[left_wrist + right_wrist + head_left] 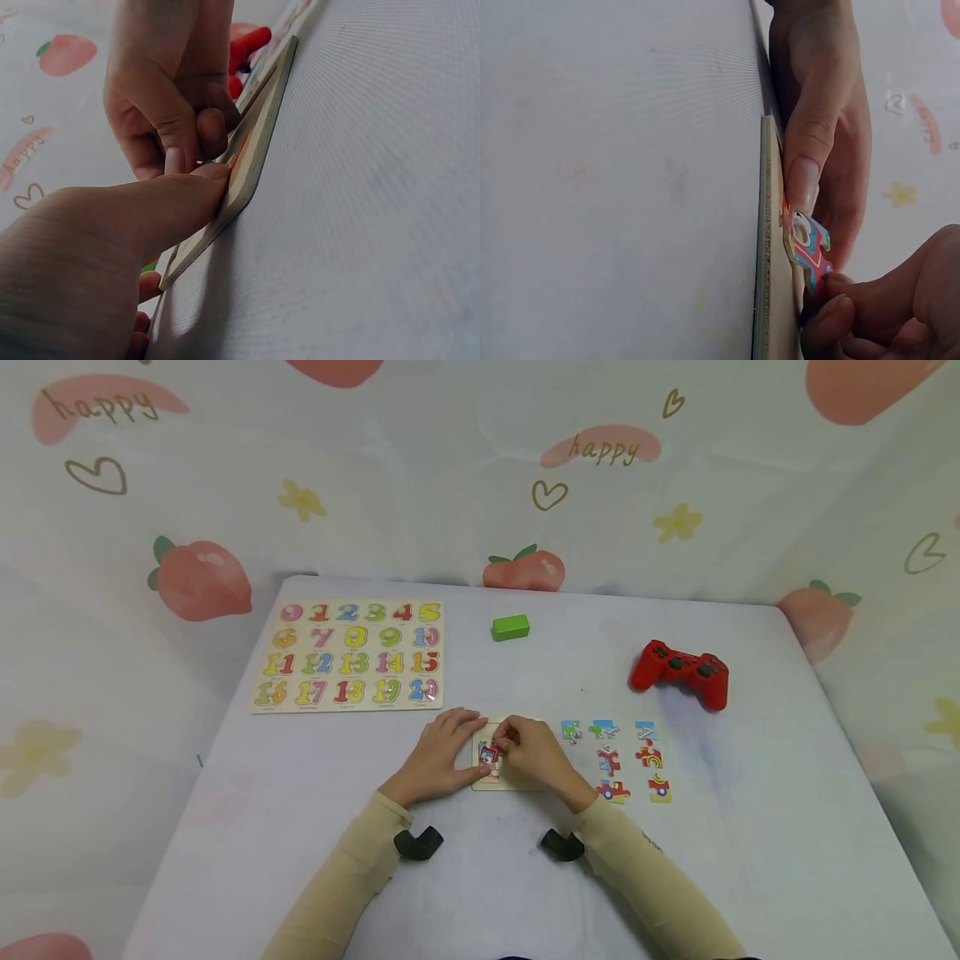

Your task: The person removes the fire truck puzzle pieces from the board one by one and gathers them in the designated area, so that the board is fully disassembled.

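Note:
A small wooden puzzle board (517, 783) lies on the table between both hands, a few picture pieces inside its frame. My left hand (442, 754) rests along the board's left side with fingers extended. Its thumb presses on the lower left of the board. My right hand (536, 750) pinches a red and blue jigsaw piece (810, 244) between thumb and forefinger. The piece tilts up from the board, beside the left thumb. In the left wrist view the fingers hide most of it.
Several loose jigsaw pieces (609, 762) lie right of the board. A number puzzle (347, 652) sits at the back left, a green block (511, 627) at the back middle, a red game controller (679, 673) at the back right. A printed curtain (420, 468) hangs behind the table.

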`<state>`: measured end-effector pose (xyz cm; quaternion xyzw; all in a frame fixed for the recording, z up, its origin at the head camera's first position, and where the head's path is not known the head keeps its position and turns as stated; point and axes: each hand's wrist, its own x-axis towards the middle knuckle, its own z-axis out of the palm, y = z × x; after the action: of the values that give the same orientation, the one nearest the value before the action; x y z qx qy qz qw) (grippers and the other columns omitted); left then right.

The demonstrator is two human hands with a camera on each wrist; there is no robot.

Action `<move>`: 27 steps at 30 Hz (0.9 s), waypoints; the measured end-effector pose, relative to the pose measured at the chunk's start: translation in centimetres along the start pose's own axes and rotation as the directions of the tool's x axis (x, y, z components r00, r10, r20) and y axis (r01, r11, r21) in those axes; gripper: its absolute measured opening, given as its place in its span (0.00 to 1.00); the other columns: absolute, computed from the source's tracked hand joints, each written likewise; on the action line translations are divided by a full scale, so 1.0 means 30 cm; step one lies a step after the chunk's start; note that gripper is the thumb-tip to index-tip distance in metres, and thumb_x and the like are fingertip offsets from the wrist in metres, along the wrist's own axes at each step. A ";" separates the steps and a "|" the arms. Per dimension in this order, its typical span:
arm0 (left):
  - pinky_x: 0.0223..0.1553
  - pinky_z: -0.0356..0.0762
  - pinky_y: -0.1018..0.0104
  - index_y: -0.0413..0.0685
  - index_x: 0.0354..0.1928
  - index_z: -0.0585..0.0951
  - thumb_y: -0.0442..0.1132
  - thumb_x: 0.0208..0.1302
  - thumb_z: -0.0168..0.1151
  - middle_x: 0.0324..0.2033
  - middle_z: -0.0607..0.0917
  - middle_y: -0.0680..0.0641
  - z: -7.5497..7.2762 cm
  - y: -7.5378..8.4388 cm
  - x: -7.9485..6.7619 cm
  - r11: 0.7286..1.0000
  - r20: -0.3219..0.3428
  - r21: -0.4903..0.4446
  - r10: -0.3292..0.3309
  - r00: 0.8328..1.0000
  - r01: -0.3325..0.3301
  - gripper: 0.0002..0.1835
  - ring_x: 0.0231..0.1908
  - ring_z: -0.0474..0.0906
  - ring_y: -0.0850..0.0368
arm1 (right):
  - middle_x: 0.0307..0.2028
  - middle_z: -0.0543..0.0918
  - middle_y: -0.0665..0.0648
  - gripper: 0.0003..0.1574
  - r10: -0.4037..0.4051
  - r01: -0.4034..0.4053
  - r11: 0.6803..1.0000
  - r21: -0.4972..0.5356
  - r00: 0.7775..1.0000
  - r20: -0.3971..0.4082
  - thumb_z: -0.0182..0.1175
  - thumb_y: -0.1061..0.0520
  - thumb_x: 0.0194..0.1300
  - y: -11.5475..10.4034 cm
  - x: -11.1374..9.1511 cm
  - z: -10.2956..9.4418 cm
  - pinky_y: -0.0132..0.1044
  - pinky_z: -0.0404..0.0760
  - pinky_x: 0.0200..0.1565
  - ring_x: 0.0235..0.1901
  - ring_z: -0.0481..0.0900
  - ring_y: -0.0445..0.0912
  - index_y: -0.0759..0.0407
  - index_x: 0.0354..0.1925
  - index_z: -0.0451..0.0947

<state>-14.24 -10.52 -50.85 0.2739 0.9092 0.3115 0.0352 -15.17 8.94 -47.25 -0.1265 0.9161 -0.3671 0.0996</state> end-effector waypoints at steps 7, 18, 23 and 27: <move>0.61 0.61 0.45 0.49 0.68 0.68 0.58 0.59 0.63 0.65 0.67 0.47 0.001 -0.001 -0.002 1.000 -0.012 0.008 0.014 1.000 -0.014 0.38 0.68 0.56 0.49 | 0.25 0.80 0.51 0.04 0.040 -0.040 0.999 0.017 0.999 0.013 0.62 0.66 0.60 -0.009 0.003 -0.013 0.34 0.71 0.32 0.25 0.71 0.42 0.59 0.30 0.78; 0.62 0.59 0.43 0.70 0.47 0.82 0.59 0.61 0.60 0.66 0.67 0.49 0.007 -0.012 0.003 0.999 -0.007 0.009 0.038 0.999 -0.038 0.14 0.70 0.53 0.49 | 0.28 0.80 0.54 0.03 0.105 -0.105 0.994 -0.022 0.994 0.012 0.59 0.62 0.65 0.087 -0.066 -0.211 0.34 0.71 0.28 0.26 0.72 0.44 0.60 0.36 0.78; 0.64 0.57 0.42 0.68 0.47 0.81 0.62 0.54 0.66 0.68 0.64 0.49 -0.004 -0.018 0.000 0.999 0.043 -0.023 0.034 0.999 -0.033 0.19 0.72 0.50 0.49 | 0.28 0.80 0.54 0.03 0.131 -0.127 0.988 -0.083 0.991 0.041 0.59 0.61 0.65 0.163 -0.121 -0.290 0.35 0.71 0.28 0.25 0.71 0.44 0.61 0.36 0.78; 0.65 0.55 0.45 0.64 0.56 0.77 0.66 0.41 0.73 0.70 0.60 0.49 -0.017 -0.025 -0.005 0.999 0.101 -0.032 0.031 0.994 -0.028 0.38 0.73 0.46 0.50 | 0.28 0.80 0.56 0.03 0.156 -0.150 0.986 -0.074 0.985 0.076 0.58 0.62 0.66 0.192 -0.144 -0.309 0.36 0.71 0.25 0.23 0.71 0.44 0.62 0.36 0.77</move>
<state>-14.59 -11.38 -50.90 0.3023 0.8972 0.3117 0.0808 -14.54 20.28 -44.31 -0.0739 0.9303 -0.3215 0.1604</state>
